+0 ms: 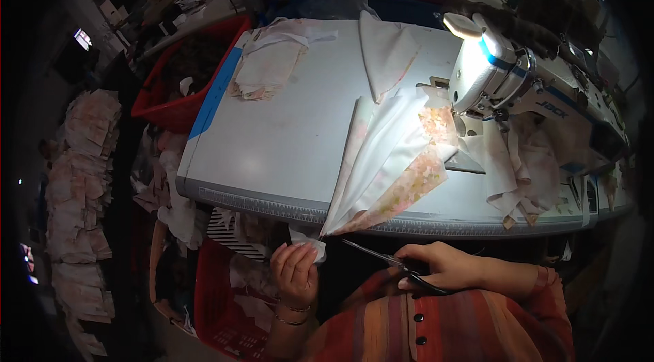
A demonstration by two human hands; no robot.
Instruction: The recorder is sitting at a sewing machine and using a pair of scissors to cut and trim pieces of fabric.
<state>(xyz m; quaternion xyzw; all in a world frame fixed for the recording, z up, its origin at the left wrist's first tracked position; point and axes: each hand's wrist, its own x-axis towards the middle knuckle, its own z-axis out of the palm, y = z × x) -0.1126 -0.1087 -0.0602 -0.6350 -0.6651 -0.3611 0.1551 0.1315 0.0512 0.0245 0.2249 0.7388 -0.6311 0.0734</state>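
My left hand (296, 270) pinches the gathered end of a floral-print fabric piece (383, 173) at the table's front edge. From that point the cloth fans out across the tabletop toward the needle area of a Jack sewing machine (490, 75). In my right hand (439, 265) is a pair of scissors (378, 254) with dark handles, its blades pointing left toward the pinched cloth but apart from it. Another pale fabric panel (386, 52) lies behind, and more cloth (521, 173) hangs in folds right of the needle.
A stack of cut fabric (268, 65) lies at the table's back left. Beside the table stands a red plastic basket (145, 96), with another red basket (219, 306) below. Bundled fabric pieces (82, 188) hang or pile at far left. A printed ruler strip (255, 203) runs along the table's front edge.
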